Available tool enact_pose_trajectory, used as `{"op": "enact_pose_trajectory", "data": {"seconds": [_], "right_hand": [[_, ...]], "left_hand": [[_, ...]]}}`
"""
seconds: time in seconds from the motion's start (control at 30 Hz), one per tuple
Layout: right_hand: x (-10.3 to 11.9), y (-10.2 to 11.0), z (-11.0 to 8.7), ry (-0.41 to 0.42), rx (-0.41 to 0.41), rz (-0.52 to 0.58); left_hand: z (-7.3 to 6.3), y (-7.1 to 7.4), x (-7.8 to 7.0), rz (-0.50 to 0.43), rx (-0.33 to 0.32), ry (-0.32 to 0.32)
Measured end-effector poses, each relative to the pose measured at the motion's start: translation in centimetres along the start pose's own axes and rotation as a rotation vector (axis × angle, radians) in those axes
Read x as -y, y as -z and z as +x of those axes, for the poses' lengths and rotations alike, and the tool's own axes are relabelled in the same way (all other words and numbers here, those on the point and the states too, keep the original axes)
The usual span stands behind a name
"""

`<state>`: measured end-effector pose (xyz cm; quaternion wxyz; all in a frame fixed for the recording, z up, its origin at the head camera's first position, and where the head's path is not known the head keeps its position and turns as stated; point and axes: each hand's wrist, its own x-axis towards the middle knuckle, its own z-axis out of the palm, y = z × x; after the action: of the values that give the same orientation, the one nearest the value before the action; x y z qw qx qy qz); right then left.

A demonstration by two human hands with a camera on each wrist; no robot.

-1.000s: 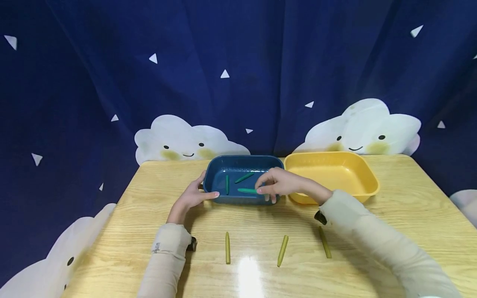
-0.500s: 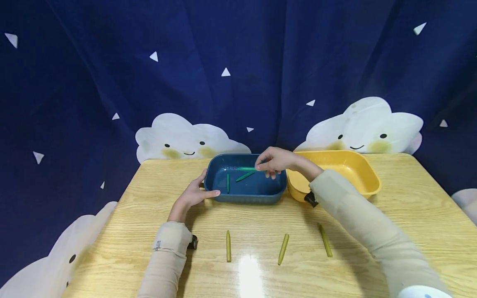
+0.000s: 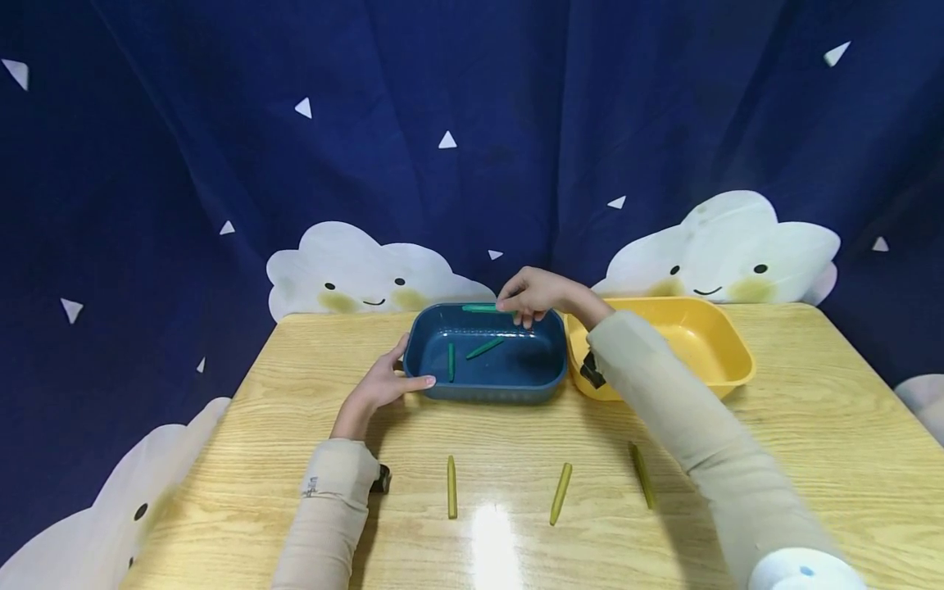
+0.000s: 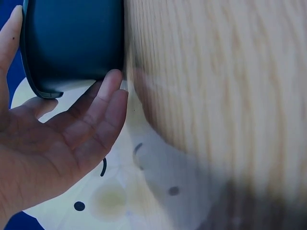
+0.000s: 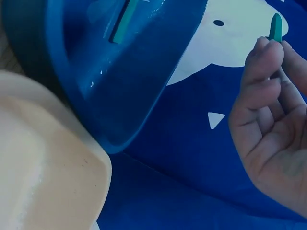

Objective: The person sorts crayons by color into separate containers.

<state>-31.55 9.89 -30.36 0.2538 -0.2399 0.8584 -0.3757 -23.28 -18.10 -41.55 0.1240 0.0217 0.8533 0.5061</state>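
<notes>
The head view alone takes in the whole layout: at centre the right hand [image 3: 534, 293] pinches a green crayon [image 3: 481, 309] between thumb and fingers, the crayon lying across the far rim of the blue bin [image 3: 490, 395] in the frame. The right wrist view, at upper right, shows instead the tip standing up from the pinch, well apart from the bin and in front of the dark blue curtain [image 3: 472, 65]. For the left hand [image 3: 383, 383], the head view gives an outstretched thumb on the bin's near left corner, while the left wrist view, at left, reveals loosely extended fingers beside the outer end wall; how firmly they press cannot be told. The held crayon's other end is hidden in the fingers. The right sleeve [image 3: 678, 418] covers part of the yellow bin [image 3: 686, 344], and a round white object [image 3: 804, 569] on it is cut off at the bottom edge. The right wrist view crops both bins. By count, there are two bins, three green crayons, of which two [image 3: 451, 362] [image 3: 484, 348] lie inside the blue bin, and three yellow crayons [image 3: 452, 487] [image 3: 560, 493] [image 3: 642, 477] on the wooden table [image 3: 295, 393], lower centre to lower right.
</notes>
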Motion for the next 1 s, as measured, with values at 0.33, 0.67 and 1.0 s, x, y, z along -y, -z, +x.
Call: {"op": "enact_pose_trajectory", "data": {"seconds": [0.33, 0.67, 1.0], "right_hand": [[-0.5, -0.5, 3.3, 0.01, -0.02, 0.058], [-0.6, -0.8, 5.6, 0.098, -0.069, 0.017], [-0.8, -2.1, 7.6, 0.125, -0.022, 0.0]], "left_hand": [[0.1, 0.2, 0.1, 0.004, 0.004, 0.008], [0.2, 0.0, -0.1, 0.006, -0.001, 0.005], [0.1, 0.2, -0.1, -0.007, 0.01, -0.001]]}}
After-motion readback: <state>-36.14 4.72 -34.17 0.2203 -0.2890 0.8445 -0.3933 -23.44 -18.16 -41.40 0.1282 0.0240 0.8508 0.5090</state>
